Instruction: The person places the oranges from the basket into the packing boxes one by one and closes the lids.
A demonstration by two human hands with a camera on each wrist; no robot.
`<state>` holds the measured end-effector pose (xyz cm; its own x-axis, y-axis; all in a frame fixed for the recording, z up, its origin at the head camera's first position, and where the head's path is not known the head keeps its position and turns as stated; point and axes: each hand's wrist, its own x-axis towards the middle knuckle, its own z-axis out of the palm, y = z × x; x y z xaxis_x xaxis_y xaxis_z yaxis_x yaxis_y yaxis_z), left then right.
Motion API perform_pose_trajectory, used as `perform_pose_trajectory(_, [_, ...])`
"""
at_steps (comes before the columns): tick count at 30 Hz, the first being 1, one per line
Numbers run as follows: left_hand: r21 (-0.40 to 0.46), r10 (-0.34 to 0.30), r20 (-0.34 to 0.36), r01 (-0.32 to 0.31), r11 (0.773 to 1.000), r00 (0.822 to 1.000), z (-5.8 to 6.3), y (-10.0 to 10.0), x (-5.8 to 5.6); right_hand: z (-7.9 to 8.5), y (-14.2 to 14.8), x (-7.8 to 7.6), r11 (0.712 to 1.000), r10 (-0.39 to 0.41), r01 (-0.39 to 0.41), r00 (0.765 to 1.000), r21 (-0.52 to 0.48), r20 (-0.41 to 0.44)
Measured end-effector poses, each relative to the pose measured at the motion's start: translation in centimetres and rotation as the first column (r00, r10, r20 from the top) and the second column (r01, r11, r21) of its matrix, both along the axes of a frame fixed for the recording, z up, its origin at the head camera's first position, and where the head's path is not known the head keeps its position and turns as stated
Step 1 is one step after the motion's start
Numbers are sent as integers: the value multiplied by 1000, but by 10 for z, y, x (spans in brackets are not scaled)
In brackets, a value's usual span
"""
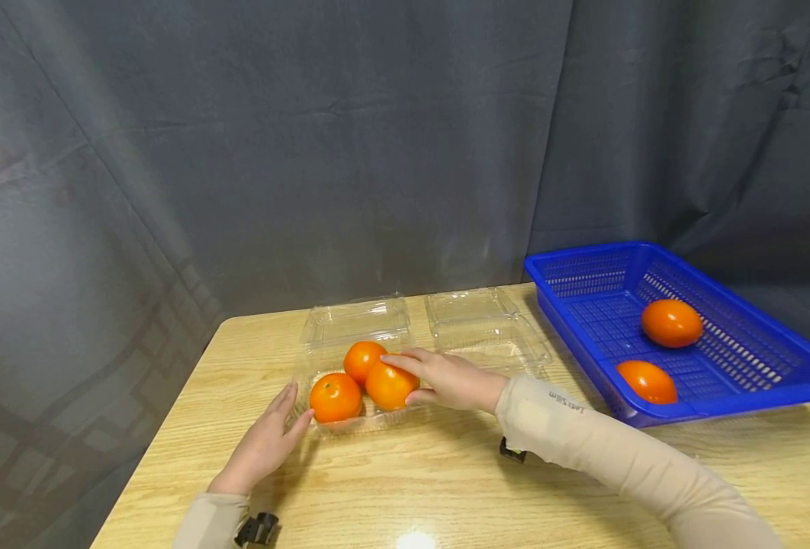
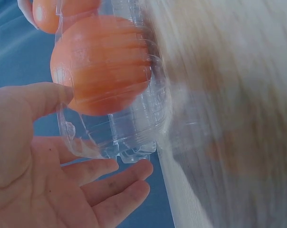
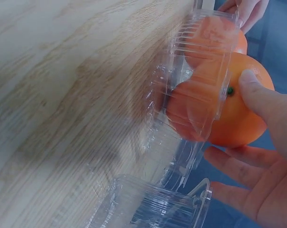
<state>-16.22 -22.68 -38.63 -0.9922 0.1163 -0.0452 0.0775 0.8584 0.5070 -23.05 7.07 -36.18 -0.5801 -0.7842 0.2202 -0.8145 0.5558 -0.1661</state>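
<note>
In the head view, a clear plastic clamshell box (image 1: 377, 418) holds three oranges. My right hand (image 1: 449, 379) grips the right-hand orange (image 1: 389, 387), thumb on its near side and fingers over the top. The right wrist view shows this orange (image 3: 250, 116), with a green stem spot, above the box rim. Another orange (image 1: 364, 360) sits behind it, and a third orange (image 1: 336, 398) at the left. My left hand (image 1: 265, 441) is at the box's left end with fingers extended. In the left wrist view its thumb touches the box wall beside the left orange (image 2: 103, 66).
A second clear box (image 1: 487, 339) stands with its lid raised, right of the first. Farther right, a blue plastic basket (image 1: 570, 335) holds two oranges, one orange (image 1: 671, 323) at the back and one orange (image 1: 647, 382) nearer. A dark curtain (image 1: 377, 152) hangs behind the wooden table (image 1: 405, 480).
</note>
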Motion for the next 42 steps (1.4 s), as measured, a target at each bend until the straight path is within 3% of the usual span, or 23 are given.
perform_pose_trajectory(13, [7,-8,-3,8,1000,1000,-2,-1,1,-1,-4,2,999,-36,35,999,17,32])
perform_pose_trajectory(29, [18,-11,15,11,1000,1000,-1,-1,2,-7,-8,0,995,-69,70,997,68,-19])
perform_pose_trajectory(42, [19,-12,-5,12,1000,1000,-1,-2,0,-6,-9,2,993,-81,80,997,92,6])
